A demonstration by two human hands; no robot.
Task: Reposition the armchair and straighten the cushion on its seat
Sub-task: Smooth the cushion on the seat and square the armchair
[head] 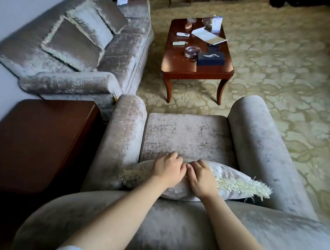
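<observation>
I am reaching over the back of the armchair (258, 146); the cushion (233, 180) lies slumped at the rear of the seat against the backrest, askew, with one fringed edge trailing toward the arm on my right and the opposite corner wedged by the arm on my left. My left hand (167, 169) and right hand (201, 179) sit side by side on its middle, thumbs almost touching; the fingers of both are bent over the cushion's far edge and seem to pinch the velvet; the fingertips are mostly hidden, so I cannot judge how firm the hold is; neither hand has anything else in it.

To do this step well, I would shift the hands out toward the two upper corners, since a grip at the centre will likely let the ends sag and twist; velvet on velvet probably drags, so I would lift clear of the seat, not slide; then stand the cushion upright, centred between the arms, fringe level. The chair itself looks roughly square to the coffee table (197, 70), so I judge the cushion to be the job in hand.
</observation>
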